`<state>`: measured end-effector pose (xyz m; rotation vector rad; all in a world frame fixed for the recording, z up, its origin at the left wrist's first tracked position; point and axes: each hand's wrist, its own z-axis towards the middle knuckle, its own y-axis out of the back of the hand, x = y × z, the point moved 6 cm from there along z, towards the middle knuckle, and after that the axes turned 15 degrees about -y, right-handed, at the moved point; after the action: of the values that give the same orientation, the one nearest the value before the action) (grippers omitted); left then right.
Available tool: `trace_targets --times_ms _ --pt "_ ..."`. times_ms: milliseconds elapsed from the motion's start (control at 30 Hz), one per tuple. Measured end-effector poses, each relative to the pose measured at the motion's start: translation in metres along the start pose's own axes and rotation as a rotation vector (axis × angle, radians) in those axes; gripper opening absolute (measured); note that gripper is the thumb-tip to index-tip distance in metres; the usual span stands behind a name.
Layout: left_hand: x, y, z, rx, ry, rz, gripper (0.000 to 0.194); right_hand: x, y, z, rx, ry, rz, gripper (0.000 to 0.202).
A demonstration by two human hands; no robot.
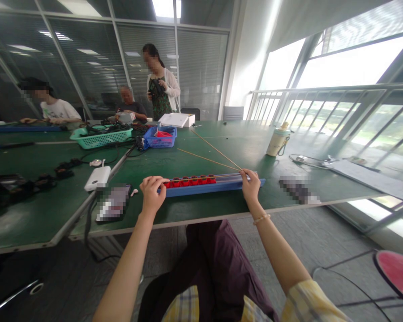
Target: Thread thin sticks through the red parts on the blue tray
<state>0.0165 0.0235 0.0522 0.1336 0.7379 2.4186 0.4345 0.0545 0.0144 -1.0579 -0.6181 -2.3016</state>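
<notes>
A long blue tray point(201, 189) lies along the front of the green table, with a row of several red pieces point(194, 180) in its left and middle part. A thin wooden stick point(231, 174) runs lengthwise over the red pieces. At the tray's left end, my left hand point(152, 193) is closed, fingers pinching the stick's end. My right hand point(250, 185) is closed near the right end, pinching the stick by the tray's far edge. Two more thin sticks point(215, 148) slant away across the table from beside my right fingers; whether that hand grips them too is unclear.
A phone point(116, 203), a white power bank point(97, 178) and an earbud lie to the left. Blue point(160, 141) and teal baskets point(102, 139) stand farther back. To the right are a cream bottle point(276, 142) and a blurred dark object. Other people are across the table.
</notes>
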Motion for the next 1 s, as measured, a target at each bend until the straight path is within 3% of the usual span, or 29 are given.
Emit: trace_targets --times_ms 233,633,1000 --pt "-0.001 0.001 0.001 0.005 0.008 -0.004 0.027 0.013 -0.011 -0.006 0.123 0.119 -0.078 0.025" --pt "0.007 0.006 -0.001 -0.072 0.056 -0.003 0.027 0.025 -0.007 -0.01 0.109 0.175 -0.042 0.024" --pt "0.006 0.005 -0.001 -0.042 0.06 0.016 0.029 0.035 -0.013 -0.014 0.181 0.235 -0.039 0.022"
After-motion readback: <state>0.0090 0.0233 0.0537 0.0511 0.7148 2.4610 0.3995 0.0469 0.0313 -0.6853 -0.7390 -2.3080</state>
